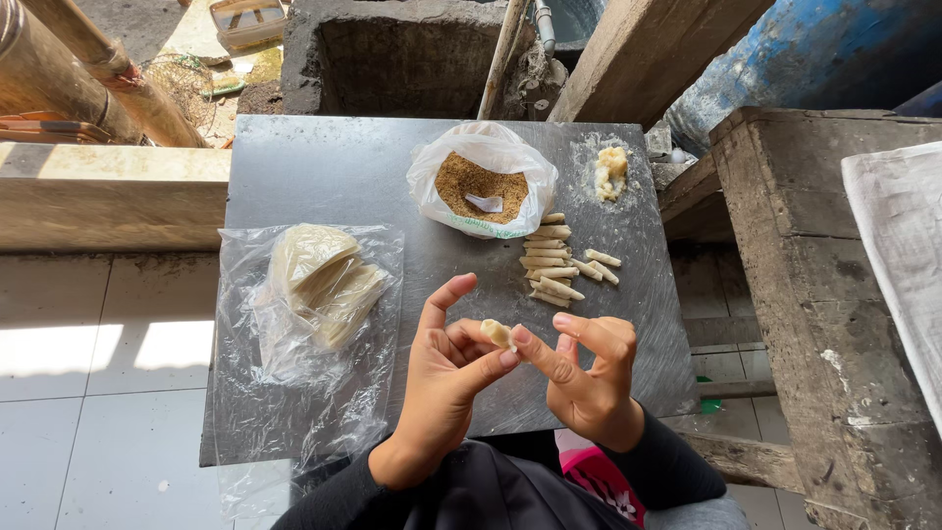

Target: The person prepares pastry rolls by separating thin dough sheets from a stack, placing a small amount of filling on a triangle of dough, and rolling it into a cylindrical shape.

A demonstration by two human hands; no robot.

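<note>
On my far left a sheet of clear plastic (294,393) is spread over the near-left part of the grey tabletop (324,167), and a stack of pale round wrappers (319,280) lies on it, well apart from my hands. Next comes my left hand (446,368), raised above the near edge of the table with the forefinger pointing up and the thumb and other fingers curled in to pinch the small pale dough roll (497,334). That roll sits right between my two hands, held off the table, its left end in my left fingertips and its right end touched by my right thumb. My right hand (589,368) is just beside the left, fingers bent inward, thumb tip pressed against the roll. Beyond my hands, farther up the table, a white plastic bag (481,157) stands open with brown crumbs (461,182) inside and a small white scrap on top. Just to the right of it and nearer me lie the finished rolls (554,260) in a loose row, and past them, at the far right corner, a small lump of pale filling (610,172).
</note>
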